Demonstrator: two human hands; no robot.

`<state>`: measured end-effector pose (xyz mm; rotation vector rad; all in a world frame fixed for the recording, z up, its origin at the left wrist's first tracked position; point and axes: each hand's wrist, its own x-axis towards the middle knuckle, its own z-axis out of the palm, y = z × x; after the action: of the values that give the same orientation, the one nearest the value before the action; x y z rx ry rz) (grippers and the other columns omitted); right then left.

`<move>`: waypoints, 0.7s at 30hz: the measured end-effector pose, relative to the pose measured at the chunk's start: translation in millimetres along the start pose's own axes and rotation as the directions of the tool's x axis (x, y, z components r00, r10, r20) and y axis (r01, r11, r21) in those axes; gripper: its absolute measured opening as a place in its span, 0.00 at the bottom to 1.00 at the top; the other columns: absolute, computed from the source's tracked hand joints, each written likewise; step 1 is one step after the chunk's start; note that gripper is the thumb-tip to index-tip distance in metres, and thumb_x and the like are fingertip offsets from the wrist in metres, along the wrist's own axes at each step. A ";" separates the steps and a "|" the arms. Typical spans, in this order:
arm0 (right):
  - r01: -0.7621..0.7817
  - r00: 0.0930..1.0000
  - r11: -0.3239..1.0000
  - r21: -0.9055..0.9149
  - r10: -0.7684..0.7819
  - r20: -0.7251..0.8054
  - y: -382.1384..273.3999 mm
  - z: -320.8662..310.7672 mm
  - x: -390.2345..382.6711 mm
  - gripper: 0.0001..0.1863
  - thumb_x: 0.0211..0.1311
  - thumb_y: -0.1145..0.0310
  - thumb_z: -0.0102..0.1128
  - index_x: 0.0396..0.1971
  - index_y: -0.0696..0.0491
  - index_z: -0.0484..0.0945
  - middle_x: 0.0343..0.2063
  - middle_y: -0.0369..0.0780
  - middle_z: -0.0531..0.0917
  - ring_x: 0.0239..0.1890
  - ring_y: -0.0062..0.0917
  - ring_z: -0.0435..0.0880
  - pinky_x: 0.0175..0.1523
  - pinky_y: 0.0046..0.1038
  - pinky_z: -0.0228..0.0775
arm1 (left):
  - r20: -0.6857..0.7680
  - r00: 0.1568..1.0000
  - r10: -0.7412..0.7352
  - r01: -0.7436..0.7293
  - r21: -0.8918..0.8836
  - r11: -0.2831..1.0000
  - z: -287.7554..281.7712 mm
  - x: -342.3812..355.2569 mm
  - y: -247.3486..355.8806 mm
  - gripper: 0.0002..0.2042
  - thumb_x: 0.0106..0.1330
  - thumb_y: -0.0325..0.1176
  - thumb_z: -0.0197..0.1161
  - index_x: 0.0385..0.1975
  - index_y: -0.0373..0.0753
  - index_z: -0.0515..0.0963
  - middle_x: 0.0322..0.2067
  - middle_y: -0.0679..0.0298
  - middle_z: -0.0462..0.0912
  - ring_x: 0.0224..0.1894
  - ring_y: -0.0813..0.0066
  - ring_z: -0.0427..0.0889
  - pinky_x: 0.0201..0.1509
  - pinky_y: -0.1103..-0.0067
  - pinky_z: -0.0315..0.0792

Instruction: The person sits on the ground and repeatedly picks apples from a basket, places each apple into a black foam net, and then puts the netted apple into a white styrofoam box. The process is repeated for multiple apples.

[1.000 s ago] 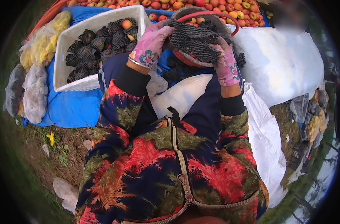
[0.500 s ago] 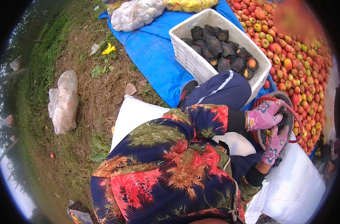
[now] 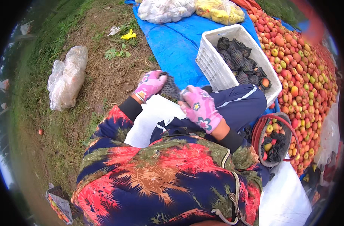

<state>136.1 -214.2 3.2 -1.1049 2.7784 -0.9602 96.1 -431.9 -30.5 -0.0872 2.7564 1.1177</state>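
My left hand point(image 3: 152, 83), in a pink flowered glove, is closed on a dark grey foam net sleeve point(image 3: 170, 89) above my lap. The net spans the gap to my right hand point(image 3: 202, 109), gloved alike, whose curled fingers are at its other end. Whether the net has an apple inside is hidden. Beside my right knee stands a round bucket point(image 3: 256, 138) with a red handle, containing apples point(image 3: 269, 129) and loose dark foam nets point(image 3: 280, 146).
A white plastic crate point(image 3: 214, 67) of net-wrapped apples point(image 3: 238, 58) stands beyond my knee on a blue tarp point(image 3: 168, 43). A large apple heap point(image 3: 292, 67) lies along the right. Filled bags point(image 3: 166, 10) sit at the back; a clear plastic bag point(image 3: 69, 77) lies on the grass at left.
Both hands have come out of the bucket and moved left over my lap, with a dark foam net now between them. The view has shifted, and the bucket's contents show.
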 end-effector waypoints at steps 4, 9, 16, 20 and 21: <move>0.086 0.986 0.995 0.044 -0.092 0.143 -3.3 6.3 -20.9 0.28 0.53 0.56 0.57 0.55 0.47 0.66 0.54 0.47 0.66 0.55 0.41 0.69 0.59 0.41 0.56 | -0.092 0.771 -0.630 0.622 0.322 0.714 -53.8 -46.8 -227.5 0.16 0.54 0.40 0.52 0.32 0.34 0.79 0.30 0.51 0.82 0.37 0.58 0.82 0.43 0.68 0.73; -0.358 0.649 0.864 0.353 0.502 -0.571 93.1 -118.3 -153.6 0.17 0.59 0.68 0.52 0.48 0.58 0.71 0.37 0.40 0.79 0.37 0.23 0.78 0.45 0.23 0.69 | 0.643 0.612 -0.461 -0.361 0.745 0.560 -138.0 -126.6 -417.3 0.14 0.59 0.36 0.52 0.44 0.49 0.78 0.43 0.64 0.81 0.48 0.68 0.79 0.54 0.75 0.71; -0.514 0.023 0.422 0.747 0.877 -0.480 185.3 -176.2 -381.3 0.14 0.60 0.68 0.49 0.43 0.60 0.73 0.28 0.36 0.77 0.28 0.17 0.76 0.32 0.19 0.70 | 0.018 0.999 -0.028 0.030 -0.099 0.995 17.5 97.7 -57.1 0.13 0.61 0.29 0.51 0.44 0.31 0.72 0.28 0.61 0.79 0.25 0.78 0.76 0.30 0.81 0.72; -0.607 0.206 0.377 0.700 0.925 -0.320 205.4 -147.6 -368.1 0.15 0.61 0.69 0.47 0.43 0.62 0.72 0.25 0.34 0.73 0.25 0.15 0.71 0.33 0.18 0.66 | 0.186 0.670 0.719 -0.729 -0.014 0.684 130.7 175.8 162.1 0.10 0.61 0.27 0.53 0.42 0.37 0.76 0.34 0.58 0.82 0.35 0.71 0.81 0.40 0.79 0.72; -0.580 0.239 0.377 0.722 0.926 -0.292 216.3 -138.9 -366.9 0.15 0.61 0.69 0.47 0.43 0.63 0.71 0.25 0.34 0.73 0.25 0.15 0.71 0.33 0.17 0.65 | 0.297 0.664 0.686 -0.688 -0.118 0.716 162.4 195.9 194.3 0.11 0.60 0.29 0.54 0.41 0.37 0.76 0.34 0.56 0.82 0.37 0.67 0.81 0.42 0.77 0.72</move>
<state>247.6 211.8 -79.5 0.9611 2.5311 -1.8789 -98.1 -177.8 -46.1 1.1393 2.5071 1.1204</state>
